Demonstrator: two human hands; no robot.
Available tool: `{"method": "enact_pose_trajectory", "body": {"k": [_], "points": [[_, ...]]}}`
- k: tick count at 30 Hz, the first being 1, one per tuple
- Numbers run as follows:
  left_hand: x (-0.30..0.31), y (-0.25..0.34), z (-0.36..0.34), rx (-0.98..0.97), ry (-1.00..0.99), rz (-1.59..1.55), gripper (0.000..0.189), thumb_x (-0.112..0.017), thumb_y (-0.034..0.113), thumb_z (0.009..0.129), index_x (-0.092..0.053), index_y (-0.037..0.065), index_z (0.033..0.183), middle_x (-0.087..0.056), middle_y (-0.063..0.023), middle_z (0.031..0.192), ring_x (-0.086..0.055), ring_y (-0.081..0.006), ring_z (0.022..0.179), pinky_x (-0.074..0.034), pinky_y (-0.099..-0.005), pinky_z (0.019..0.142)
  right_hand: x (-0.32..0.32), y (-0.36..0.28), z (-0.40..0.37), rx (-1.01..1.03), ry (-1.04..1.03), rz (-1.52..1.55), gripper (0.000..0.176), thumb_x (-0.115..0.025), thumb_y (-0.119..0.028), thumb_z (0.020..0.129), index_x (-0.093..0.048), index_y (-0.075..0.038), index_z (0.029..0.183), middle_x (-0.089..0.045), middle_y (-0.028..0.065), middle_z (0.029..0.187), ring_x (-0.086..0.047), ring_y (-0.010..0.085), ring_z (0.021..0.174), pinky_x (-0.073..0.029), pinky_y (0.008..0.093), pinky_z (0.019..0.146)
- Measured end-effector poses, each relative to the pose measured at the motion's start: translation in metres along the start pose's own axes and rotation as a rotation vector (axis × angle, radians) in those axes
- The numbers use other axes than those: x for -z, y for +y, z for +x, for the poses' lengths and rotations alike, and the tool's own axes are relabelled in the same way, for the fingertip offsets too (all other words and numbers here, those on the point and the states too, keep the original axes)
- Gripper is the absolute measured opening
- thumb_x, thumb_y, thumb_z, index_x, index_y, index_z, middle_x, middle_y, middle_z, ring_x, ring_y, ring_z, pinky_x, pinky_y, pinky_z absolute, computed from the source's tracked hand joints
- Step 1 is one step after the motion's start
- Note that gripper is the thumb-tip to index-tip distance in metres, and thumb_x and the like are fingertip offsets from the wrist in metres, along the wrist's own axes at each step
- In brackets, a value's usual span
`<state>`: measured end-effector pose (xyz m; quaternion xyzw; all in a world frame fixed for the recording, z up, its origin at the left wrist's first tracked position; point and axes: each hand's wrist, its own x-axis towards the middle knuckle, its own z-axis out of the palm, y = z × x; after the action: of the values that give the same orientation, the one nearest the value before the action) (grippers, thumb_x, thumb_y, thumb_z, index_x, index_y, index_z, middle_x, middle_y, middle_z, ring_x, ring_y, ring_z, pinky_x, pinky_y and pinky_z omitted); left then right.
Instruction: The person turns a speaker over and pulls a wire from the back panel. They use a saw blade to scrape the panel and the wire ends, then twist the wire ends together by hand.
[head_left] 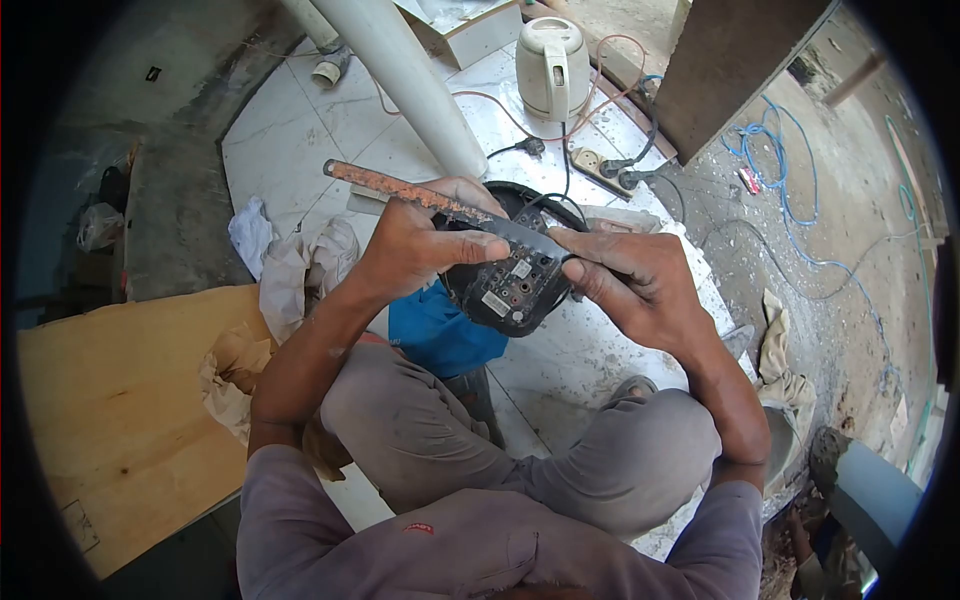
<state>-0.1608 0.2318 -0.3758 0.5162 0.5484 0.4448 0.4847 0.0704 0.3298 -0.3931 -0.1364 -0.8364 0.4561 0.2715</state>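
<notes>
Between my two hands runs a hacksaw blade (400, 188), a flat strip with worn orange paint, a hole at its far left end and a dark right part. My left hand (425, 240) is closed round its middle, thumb along the lower edge. My right hand (632, 280) pinches the dark right end between thumb and fingers. Directly below them is a round black device (515, 300) with a panel of sockets, knobs and small white labels. Its upper part is partly covered by my hands and the blade. A blue cloth or bag (440, 325) lies under its left side.
A cream electric kettle (552, 75) stands on the tiles ahead, near a power strip (600, 170) with plugs. A thick white pipe (410, 85) leans in from above. Plywood (130, 400) lies left. Blue cable (775, 160) trails on the right, near crumpled paper (785, 370).
</notes>
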Motion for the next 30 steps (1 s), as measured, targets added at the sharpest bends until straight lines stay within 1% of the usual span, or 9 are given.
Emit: {"method": "enact_pose_trajectory", "body": {"k": [2, 3, 5, 7, 8, 17, 20, 22, 30], "points": [[-0.002, 0.000, 0.002, -0.034, 0.067, -0.108, 0.026, -0.078, 0.009, 0.074, -0.059, -0.001, 0.088, -0.055, -0.0063, 0.082, -0.052, -0.0091, 0.070, -0.038, -0.0202, 0.054, 0.000, 0.000, 0.000, -0.050, 0.001, 0.053, 0.027, -0.063, -0.012, 0.084, -0.066, -0.001, 0.108, -0.068, 0.0166, 0.087, -0.067, 0.0290, 0.073, -0.051, 0.0345, 0.064], [-0.003, 0.001, 0.001, -0.031, 0.063, -0.108, 0.026, -0.078, 0.009, 0.074, -0.059, -0.001, 0.088, -0.055, -0.0063, 0.082, -0.052, -0.0091, 0.070, -0.038, -0.0202, 0.054, -0.002, 0.000, 0.001, -0.054, 0.004, 0.054, 0.027, -0.063, -0.012, 0.084, -0.066, -0.001, 0.108, -0.068, 0.0166, 0.087, -0.067, 0.0290, 0.073, -0.051, 0.0345, 0.064], [-0.002, 0.006, 0.001, 0.142, 0.055, -0.231, 0.031, -0.076, 0.015, 0.078, -0.056, -0.001, 0.095, -0.055, -0.0064, 0.082, -0.051, -0.0081, 0.068, -0.036, -0.0184, 0.047, -0.006, 0.000, 0.009, 0.084, 0.159, -0.025, 0.026, -0.064, -0.011, 0.085, -0.066, -0.001, 0.108, -0.068, 0.0176, 0.091, -0.067, 0.0268, 0.074, -0.051, 0.0345, 0.063], [0.000, -0.002, 0.001, 0.074, 0.047, -0.298, 0.032, -0.074, 0.017, 0.080, -0.054, 0.000, 0.098, -0.055, -0.0070, 0.084, -0.050, -0.0074, 0.067, -0.034, -0.0178, 0.045, -0.003, -0.006, 0.009, -0.090, 0.328, 0.114, 0.024, -0.064, -0.008, 0.085, -0.066, 0.000, 0.108, -0.068, 0.0144, 0.084, -0.065, 0.0226, 0.069, -0.051, 0.0319, 0.063], [0.001, -0.006, 0.000, 0.012, 0.046, -0.374, 0.033, -0.071, 0.019, 0.083, -0.052, 0.000, 0.101, -0.054, -0.0077, 0.086, -0.050, -0.0068, 0.065, -0.032, -0.0171, 0.042, 0.001, -0.002, 0.009, 0.003, 0.354, 0.046, 0.024, -0.065, -0.008, 0.085, -0.066, -0.001, 0.107, -0.067, 0.0137, 0.082, -0.064, 0.0225, 0.068, -0.050, 0.0316, 0.062], [-0.006, -0.010, 0.005, 0.005, 0.074, -0.432, 0.018, -0.057, 0.013, 0.089, -0.051, 0.002, 0.102, -0.054, -0.0115, 0.095, -0.054, -0.0072, 0.069, -0.035, -0.0146, 0.039, -0.013, 0.003, 0.009, 0.140, 0.226, -0.018, 0.023, -0.066, -0.008, 0.082, -0.065, -0.002, 0.104, -0.061, 0.0123, 0.079, -0.062, 0.0264, 0.070, -0.049, 0.0343, 0.062], [-0.012, -0.009, 0.007, -0.038, 0.088, -0.468, 0.021, -0.060, 0.010, 0.088, -0.052, 0.000, 0.105, -0.058, -0.0124, 0.082, -0.048, -0.0064, 0.053, -0.035, -0.0172, 0.041, -0.016, 0.002, 0.012, 0.155, 0.190, -0.055, 0.025, -0.067, -0.009, 0.081, -0.065, -0.003, 0.105, -0.062, 0.0124, 0.081, -0.062, 0.0278, 0.073, -0.049, 0.0356, 0.063], [-0.014, -0.009, 0.006, -0.034, 0.095, -0.475, 0.020, -0.058, 0.009, 0.088, -0.052, 0.000, 0.105, -0.058, -0.0126, 0.084, -0.050, -0.0067, 0.056, -0.036, -0.0175, 0.041, -0.019, 0.004, 0.013, 0.120, 0.216, -0.050, 0.022, -0.070, -0.011, 0.082, -0.066, -0.001, 0.101, -0.066, 0.0123, 0.081, -0.065, 0.0245, 0.070, -0.050, 0.0317, 0.061], [-0.012, -0.011, 0.006, -0.041, 0.038, -0.498, 0.017, -0.055, 0.011, 0.093, -0.052, 0.001, 0.107, -0.059, -0.0140, 0.091, -0.051, -0.0081, 0.059, -0.037, -0.0179, 0.044, -0.021, 0.013, 0.013, 0.198, 0.234, -0.031, 0.022, -0.071, -0.004, 0.078, -0.065, -0.001, 0.099, -0.066, 0.0127, 0.083, -0.065, 0.0247, 0.072, -0.050, 0.0321, 0.062]]}}
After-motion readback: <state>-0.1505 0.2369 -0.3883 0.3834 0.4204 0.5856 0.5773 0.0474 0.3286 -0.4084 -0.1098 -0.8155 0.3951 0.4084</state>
